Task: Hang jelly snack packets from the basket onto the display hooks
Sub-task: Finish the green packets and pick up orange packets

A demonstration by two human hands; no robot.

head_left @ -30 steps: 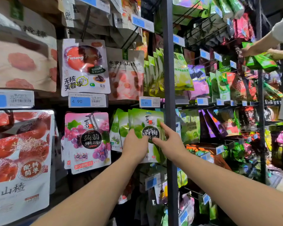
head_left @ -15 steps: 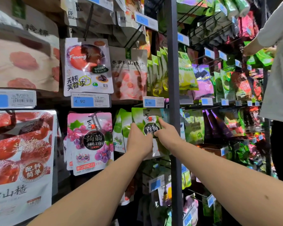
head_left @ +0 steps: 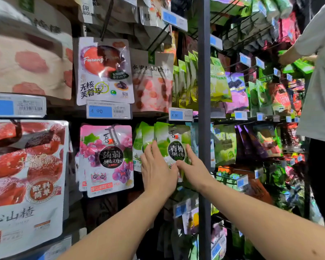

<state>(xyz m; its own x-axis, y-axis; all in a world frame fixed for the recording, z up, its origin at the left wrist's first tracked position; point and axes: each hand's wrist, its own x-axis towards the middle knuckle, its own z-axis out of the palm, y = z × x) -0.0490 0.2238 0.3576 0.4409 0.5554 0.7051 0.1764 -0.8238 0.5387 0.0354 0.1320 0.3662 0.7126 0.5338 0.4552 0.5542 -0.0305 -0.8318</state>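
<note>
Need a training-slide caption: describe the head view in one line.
Left hand and right hand, fingers straight, rest on a hanging green plastic jelly packet beside a pink grape jelly packet.

Both arms outstretched; left hand [head_left: 158, 174], right hand [head_left: 194, 170] side by side, fingers straight, pointing up.

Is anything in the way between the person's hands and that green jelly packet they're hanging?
Nothing visible. The left hand and right hand both lie with straight fingers on the green jelly packet, at the front of its row under the price tag.
</note>
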